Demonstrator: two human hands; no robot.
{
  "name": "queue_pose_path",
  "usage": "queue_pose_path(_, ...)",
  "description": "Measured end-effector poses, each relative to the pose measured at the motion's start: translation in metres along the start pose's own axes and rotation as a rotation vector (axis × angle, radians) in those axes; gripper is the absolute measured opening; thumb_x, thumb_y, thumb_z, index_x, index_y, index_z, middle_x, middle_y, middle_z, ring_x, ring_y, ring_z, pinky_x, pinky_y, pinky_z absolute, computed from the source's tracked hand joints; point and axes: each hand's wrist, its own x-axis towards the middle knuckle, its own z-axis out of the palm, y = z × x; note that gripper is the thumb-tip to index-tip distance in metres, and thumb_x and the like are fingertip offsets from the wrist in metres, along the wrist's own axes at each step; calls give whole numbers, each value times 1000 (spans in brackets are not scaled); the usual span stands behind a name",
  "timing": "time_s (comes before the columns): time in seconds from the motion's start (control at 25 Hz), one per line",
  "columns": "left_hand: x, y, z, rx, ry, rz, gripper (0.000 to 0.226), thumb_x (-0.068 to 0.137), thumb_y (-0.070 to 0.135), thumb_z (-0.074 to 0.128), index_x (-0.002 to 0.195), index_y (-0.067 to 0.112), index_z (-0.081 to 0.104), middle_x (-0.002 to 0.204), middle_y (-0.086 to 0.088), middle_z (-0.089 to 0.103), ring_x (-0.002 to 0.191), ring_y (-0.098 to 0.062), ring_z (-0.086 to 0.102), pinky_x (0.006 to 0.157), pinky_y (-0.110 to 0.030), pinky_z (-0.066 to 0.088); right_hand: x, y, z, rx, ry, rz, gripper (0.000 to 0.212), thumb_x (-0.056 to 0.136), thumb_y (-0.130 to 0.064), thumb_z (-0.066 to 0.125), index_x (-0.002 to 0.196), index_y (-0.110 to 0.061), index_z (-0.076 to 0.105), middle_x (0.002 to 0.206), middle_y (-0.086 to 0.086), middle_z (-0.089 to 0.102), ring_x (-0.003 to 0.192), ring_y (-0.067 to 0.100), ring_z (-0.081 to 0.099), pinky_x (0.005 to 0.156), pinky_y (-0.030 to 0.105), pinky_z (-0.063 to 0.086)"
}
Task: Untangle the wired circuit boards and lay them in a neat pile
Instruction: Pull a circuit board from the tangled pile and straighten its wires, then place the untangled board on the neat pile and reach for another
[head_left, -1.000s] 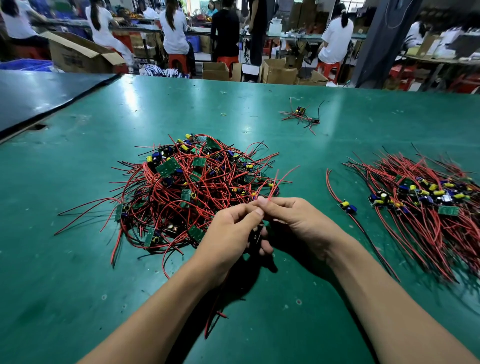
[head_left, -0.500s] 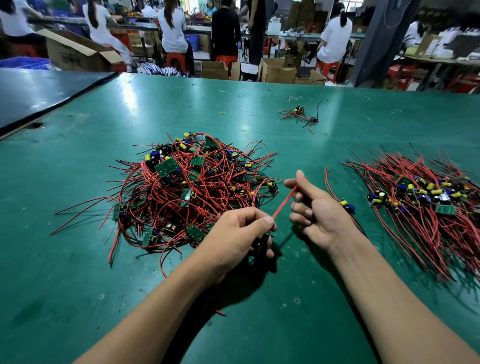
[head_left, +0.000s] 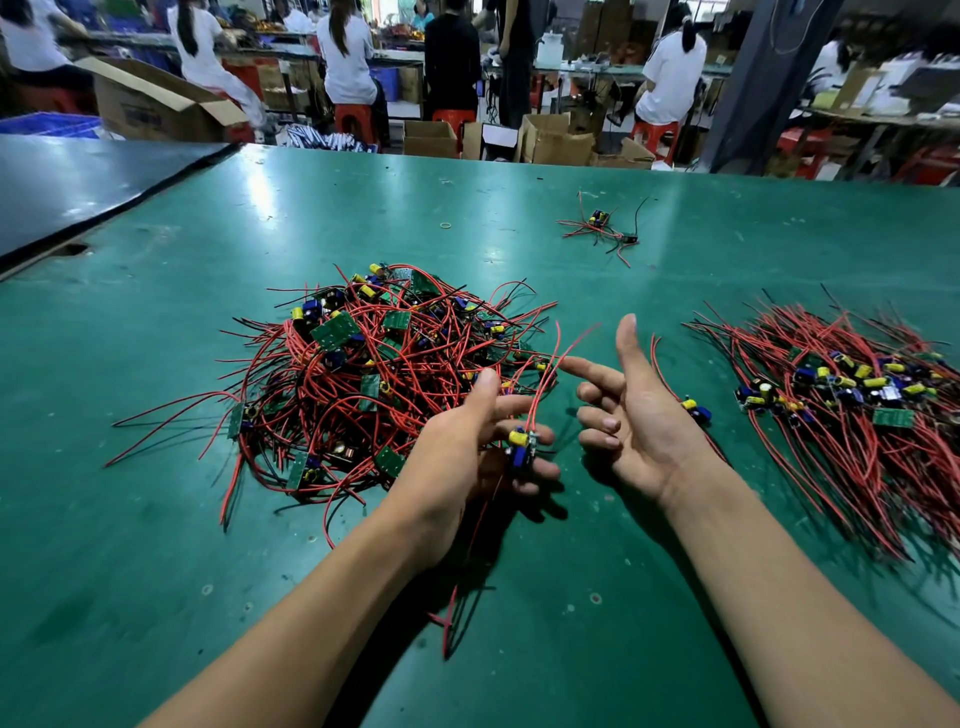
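Right hand (head_left: 639, 415) has released the red wire (head_left: 557, 338) and opened, fingers loose. Left hand (head_left: 457, 452) grips one circuit board (head_left: 522, 448) above the desk (head_left: 156, 571), just beside the tangled heap (head_left: 384, 364); sorted pile (head_left: 857, 410) lies well right.

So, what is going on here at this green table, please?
A person is sorting wired circuit boards at a green table. The left hand holds one board, whose red wires run up and hang down. The right hand is open next to it, fingers spread. The tangled heap lies on the left, the neat pile on the right, and a loose board lies near that pile.
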Motion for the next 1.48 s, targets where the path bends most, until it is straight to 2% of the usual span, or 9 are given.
queue_pose_path(0.12, 3, 3, -4, -82, -39, -42, 70, 96, 62, 20, 126, 11, 56, 109, -14, 72, 79, -27, 72, 67, -34, 57, 1, 3, 1, -27, 2, -22, 72, 72, -75, 58, 103, -11, 69, 64, -6, 40, 39, 3, 23, 32, 15, 19)
queue_pose_path(0.28, 5, 2, -7, -104, -57, -29, 78, 93, 70, 13, 131, 13, 52, 111, -14, 72, 86, -30, 73, 75, -40, 59, -1, 4, 3, -140, -14, -67, 70, 66, -71, 68, 104, -13, 64, 63, -7, 39, 41, 4, 26, 34, 17, 21)
queue_pose_path(0.4, 6, 0, -7, -140, -66, -19, 76, 91, 73, 15, 133, 19, 51, 112, -12, 72, 86, -28, 73, 77, -39, 58, -8, 11, 7, -444, -71, -159, 68, 59, -71, 81, 95, -19, 56, 64, -7, 45, 44, 6, 37, 37, 20, 30)
queue_pose_path(0.56, 9, -4, -7, -128, -67, -33, 74, 90, 74, 16, 138, 26, 46, 117, -8, 71, 102, -29, 66, 96, -43, 48, -13, 17, 10, -902, -110, -402, 44, 68, -40, 90, 99, -26, 62, 70, -11, 59, 55, -1, 52, 50, 15, 44)
queue_pose_path(0.84, 8, -6, -3, -148, -32, -36, 68, 93, 67, 24, 137, 23, 50, 133, -9, 61, 114, -23, 65, 105, -45, 45, -10, 5, 4, -719, -22, -462, 21, 81, -1, 75, 94, -17, 70, 81, 2, 70, 70, 11, 64, 61, 28, 53)
queue_pose_path(1.0, 5, -4, 0, -73, -14, -51, 63, 97, 60, 23, 138, 21, 50, 137, -11, 57, 115, -22, 64, 102, -41, 48, 0, -11, -14, -708, 219, -559, 17, 79, -4, 74, 86, -19, 70, 78, 2, 72, 72, 13, 65, 67, 25, 50)
queue_pose_path(1.12, 4, -3, 1, -62, 1, -54, 63, 98, 57, 22, 134, 15, 53, 134, -12, 59, 114, -24, 65, 100, -41, 50, 4, -17, -31, -952, 390, -585, 18, 76, -5, 73, 85, -21, 72, 74, -4, 69, 68, 12, 62, 65, 15, 46)
queue_pose_path(1.28, 3, -3, 0, -62, 13, -50, 62, 99, 55, 23, 129, 12, 57, 130, -12, 62, 112, -25, 66, 98, -41, 51, 5, -12, -39, -1502, 397, -463, 24, 80, -12, 69, 101, -22, 75, 100, 5, 71, 98, 27, 63, 88, 32, 51)
queue_pose_path(1.48, 4, -4, 2, -59, 14, -52, 65, 99, 55, 21, 129, 9, 57, 128, -10, 64, 112, -25, 66, 97, -40, 51, 5, 17, -8, -1328, 155, -641, 8, 86, -19, 71, 92, -20, 76, 96, 4, 65, 92, 21, 62, 86, 29, 47)
